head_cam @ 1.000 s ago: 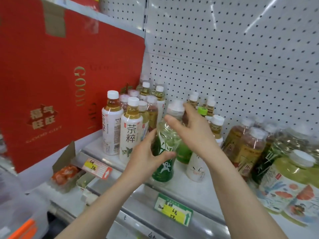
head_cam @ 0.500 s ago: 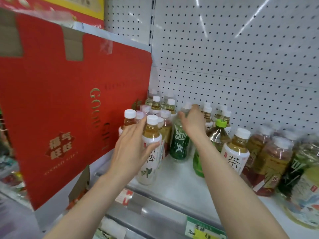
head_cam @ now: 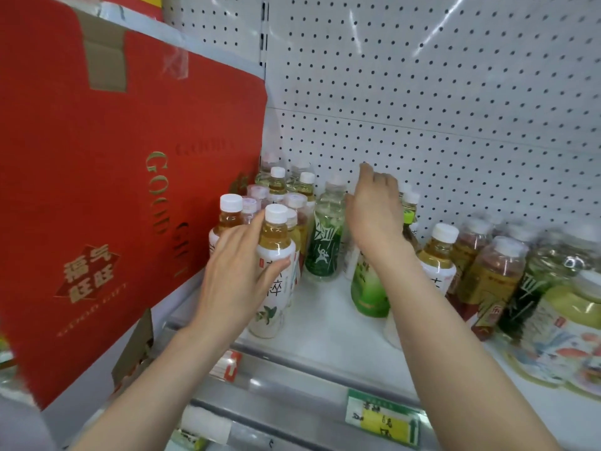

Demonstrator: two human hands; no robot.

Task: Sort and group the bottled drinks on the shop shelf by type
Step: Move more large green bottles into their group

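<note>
One wide-angle camera worn on the head gives us our only view, facing forward and slightly down at the shop shelf from close in. The nearest bottle stands left of centre. The pegboard back panel fills the upper right, a red carton the left, and the front rail crosses the bottom.

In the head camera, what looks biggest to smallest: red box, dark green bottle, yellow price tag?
Red cardboard box
Clear plastic bottle with dark green label and yellow paper price tag: about alike; tag is nearer.
</note>
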